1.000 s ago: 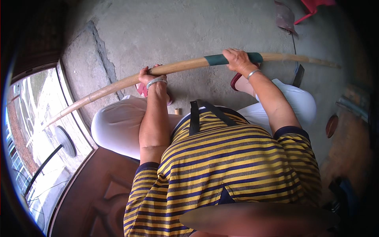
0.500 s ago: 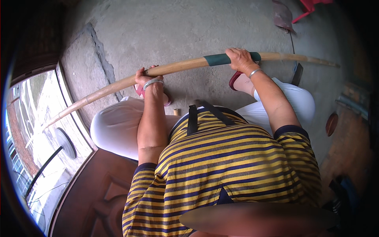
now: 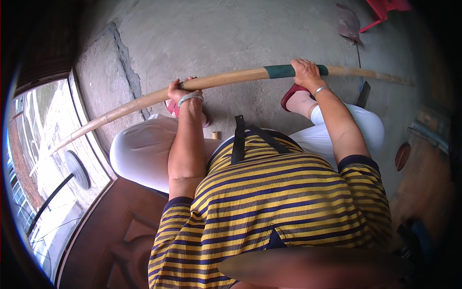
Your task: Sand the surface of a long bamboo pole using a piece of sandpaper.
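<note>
A long, light brown wooden or bamboo pole [image 3: 231,78] runs across in front of me, looking bowed in this view. Toward its right part it bears a dark green band [image 3: 279,72]. My right hand [image 3: 307,73] is closed over this band, with fingers on the far side. My left hand [image 3: 185,91] is wrapped round the bare pole further left, its palm on the near side. The pole's left end reaches past the doorway, and its thin right end points over the floor. A metal bracelet is on each wrist.
My knees, in white trousers [image 3: 144,154], are spread, with red shoes below. On the concrete floor [image 3: 231,33] are a small wooden piece [image 3: 215,135], a dark flat blade-like thing [image 3: 364,94] and a red plastic object [image 3: 385,12]. A grey disc [image 3: 77,169] on a black rod shows through the doorway.
The pole and both hands have shifted a little to the right. Both hands keep their hold, the right one still on the green band.
</note>
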A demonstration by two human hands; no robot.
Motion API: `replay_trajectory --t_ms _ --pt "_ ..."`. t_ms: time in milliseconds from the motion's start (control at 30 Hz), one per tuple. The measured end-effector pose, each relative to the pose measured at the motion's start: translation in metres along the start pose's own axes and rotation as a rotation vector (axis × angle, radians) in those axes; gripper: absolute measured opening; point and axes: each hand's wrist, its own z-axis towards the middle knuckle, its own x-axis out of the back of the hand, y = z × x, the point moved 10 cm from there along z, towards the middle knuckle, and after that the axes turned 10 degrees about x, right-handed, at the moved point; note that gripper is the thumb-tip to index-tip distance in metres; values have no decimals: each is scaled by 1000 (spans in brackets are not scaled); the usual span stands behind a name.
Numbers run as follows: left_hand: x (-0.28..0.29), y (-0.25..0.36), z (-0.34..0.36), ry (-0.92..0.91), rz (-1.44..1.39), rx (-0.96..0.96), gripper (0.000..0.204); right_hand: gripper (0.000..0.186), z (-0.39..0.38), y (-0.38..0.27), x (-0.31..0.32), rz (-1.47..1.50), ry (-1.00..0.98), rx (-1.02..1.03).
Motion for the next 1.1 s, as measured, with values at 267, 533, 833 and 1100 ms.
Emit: replay_trajectory --t_ms 267,533,833,1100 --pt "3 -3 -3 29 -5 -63 31 29 58 -149 3 108 38 290" --pt "-7 -6 -3 48 -7 26 21 25 2 -8 -4 -20 -77 -40" --pt "-4 10 -2 6 -43 -34 19 26 39 -105 6 128 30 287" --pt "-9 1 3 -26 -31 -28 17 29 21 -64 -5 62 -82 133"
